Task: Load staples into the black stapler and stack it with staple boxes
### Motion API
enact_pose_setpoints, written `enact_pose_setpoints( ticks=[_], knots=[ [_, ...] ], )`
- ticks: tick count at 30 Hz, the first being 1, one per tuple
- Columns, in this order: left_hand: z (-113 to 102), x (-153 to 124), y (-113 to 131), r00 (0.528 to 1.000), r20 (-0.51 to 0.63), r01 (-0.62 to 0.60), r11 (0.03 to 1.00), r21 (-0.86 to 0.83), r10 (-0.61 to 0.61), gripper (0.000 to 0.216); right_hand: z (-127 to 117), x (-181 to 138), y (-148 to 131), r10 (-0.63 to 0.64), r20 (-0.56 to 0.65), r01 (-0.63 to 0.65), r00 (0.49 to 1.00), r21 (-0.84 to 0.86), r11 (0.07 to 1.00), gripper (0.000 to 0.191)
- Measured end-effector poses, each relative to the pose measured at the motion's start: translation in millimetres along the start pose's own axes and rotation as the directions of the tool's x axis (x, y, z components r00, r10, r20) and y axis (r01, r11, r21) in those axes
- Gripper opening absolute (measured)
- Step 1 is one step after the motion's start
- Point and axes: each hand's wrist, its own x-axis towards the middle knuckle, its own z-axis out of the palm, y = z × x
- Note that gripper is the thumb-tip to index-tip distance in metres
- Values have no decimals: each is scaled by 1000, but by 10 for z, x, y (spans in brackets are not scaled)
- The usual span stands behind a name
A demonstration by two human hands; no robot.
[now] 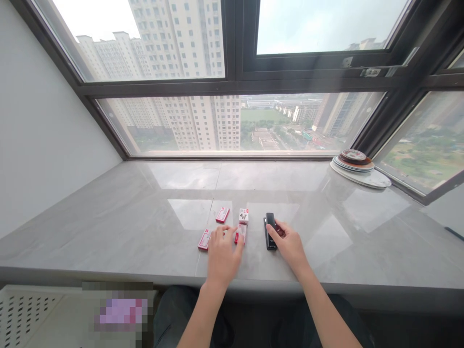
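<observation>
Currently, a black stapler (270,233) lies on the grey worktop (145,241), right of centre and towards the near edge; it is slim, with a smooth dark top and its length running near to far. The right hand (291,245) grasps it, thumb over the top and fingers along its right side. To the left, the left hand (223,252) is spread low among four small cartons, its thumb and forefinger at a red-and-white carton (241,232); whether it grips cannot be told. Just beyond stands a white carton (244,215) with a dark printed picture. Two flat pink-and-white boxes (222,214) lie further left, one far, one near. What the cartons hold is hidden.
</observation>
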Motion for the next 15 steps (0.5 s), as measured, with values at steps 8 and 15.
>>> enact_pose_setpoints(
  ticks=[8, 15],
  knots=[
    [227, 190, 182, 999, 39, 12, 1000, 22, -12, 49, -40, -26, -39, 20, 40, -19, 999, -35, 999, 56],
    [-13, -169, 175, 977, 159, -129, 987, -98, 143, 45, -155, 47, -329, -146, 257, 201, 955, -201, 959, 39]
  ],
)
